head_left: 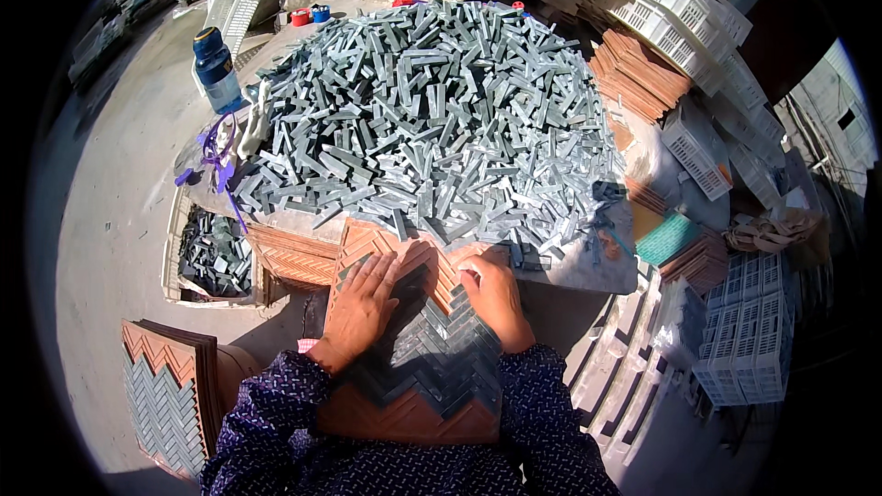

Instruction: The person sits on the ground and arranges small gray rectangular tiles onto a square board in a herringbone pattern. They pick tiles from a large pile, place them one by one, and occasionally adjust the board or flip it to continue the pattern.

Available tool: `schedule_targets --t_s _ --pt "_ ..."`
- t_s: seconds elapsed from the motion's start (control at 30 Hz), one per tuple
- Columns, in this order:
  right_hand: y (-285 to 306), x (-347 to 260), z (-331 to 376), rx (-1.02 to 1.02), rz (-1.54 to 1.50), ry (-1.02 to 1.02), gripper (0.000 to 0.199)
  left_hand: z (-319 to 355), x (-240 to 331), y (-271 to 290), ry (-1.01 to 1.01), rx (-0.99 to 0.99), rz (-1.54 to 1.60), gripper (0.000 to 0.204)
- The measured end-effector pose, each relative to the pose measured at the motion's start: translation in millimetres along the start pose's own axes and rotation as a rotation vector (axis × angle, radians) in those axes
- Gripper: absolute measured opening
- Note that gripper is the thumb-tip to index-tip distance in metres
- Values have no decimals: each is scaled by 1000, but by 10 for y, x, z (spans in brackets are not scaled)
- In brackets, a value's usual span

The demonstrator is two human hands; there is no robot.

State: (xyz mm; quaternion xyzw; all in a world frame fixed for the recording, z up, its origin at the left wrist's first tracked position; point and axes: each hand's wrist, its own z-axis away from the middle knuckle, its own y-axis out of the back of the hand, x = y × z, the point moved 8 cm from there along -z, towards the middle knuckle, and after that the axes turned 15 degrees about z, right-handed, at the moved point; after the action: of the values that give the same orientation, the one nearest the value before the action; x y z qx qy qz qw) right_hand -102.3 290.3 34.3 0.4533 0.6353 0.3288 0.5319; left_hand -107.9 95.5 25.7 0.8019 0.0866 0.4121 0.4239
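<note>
Sitting right in front of the person, at the near edge of a pale table (597, 274), is an orange herringbone tray (367, 415) partly filled with dark strips (446, 354). The left hand (360, 308) lies flat on its upper left, fingers straight and close together; the right hand (493, 301) is curled at the upper right — can't tell if it's pinching anything. Most of the tabletop is buried under a huge heap of loose grey strips (404, 110), so only a bit of bare edge shows. Pale floor (101, 220), hard sun, sharp shadows. A blue bottle (217, 73) and purple cord (216, 147) crowd the left side, with a white crate (171, 266) of more pieces below. A tray stack (292, 257) is jammed just left of the work — and slatted boards (617, 358) plus white baskets (746, 349) clutter the right.
</note>
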Motion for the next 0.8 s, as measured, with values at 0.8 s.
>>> schedule_targets --t_s 0.8 --pt "-655 339 -103 -227 -357 -55 20 79 335 -562 -61 -183 59 59"
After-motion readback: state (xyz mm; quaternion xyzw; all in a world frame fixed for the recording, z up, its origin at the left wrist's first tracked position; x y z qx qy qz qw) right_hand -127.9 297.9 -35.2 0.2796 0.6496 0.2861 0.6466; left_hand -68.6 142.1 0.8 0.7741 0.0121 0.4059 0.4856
